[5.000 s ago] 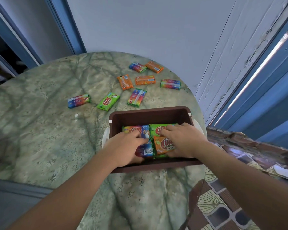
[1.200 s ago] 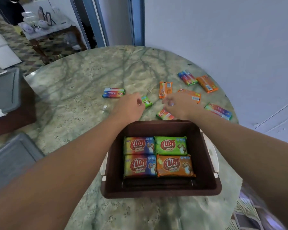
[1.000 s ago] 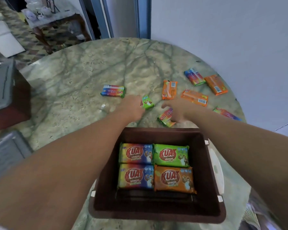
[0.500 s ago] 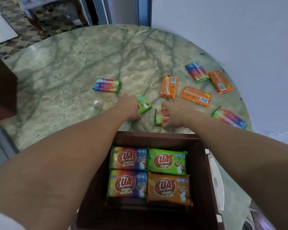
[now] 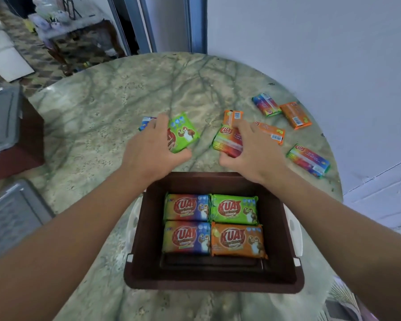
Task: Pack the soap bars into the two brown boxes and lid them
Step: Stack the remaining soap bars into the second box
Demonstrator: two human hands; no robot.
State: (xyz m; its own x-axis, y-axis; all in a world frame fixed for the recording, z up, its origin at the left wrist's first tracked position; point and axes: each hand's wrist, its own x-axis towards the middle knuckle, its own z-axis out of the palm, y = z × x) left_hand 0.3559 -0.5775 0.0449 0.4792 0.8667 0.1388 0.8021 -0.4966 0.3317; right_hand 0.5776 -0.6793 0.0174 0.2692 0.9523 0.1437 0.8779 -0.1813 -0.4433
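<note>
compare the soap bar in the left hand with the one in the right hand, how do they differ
The green soap bar in the left hand has a plain green wrapper; the rainbow soap bar in the right hand fades from green through orange to red. The green one shows its printed front with the cartoon figure; the rainbow one is turned more edge-on, showing a long side. Both are wrapped bars gripped beyond the brown box.

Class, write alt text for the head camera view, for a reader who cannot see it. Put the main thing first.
Over a marble table, the left hand grips a green soap bar and the right hand grips a rainbow soap bar, just beyond an open brown box holding four bars laid flat. Six more bars lie loose on the table.
</note>
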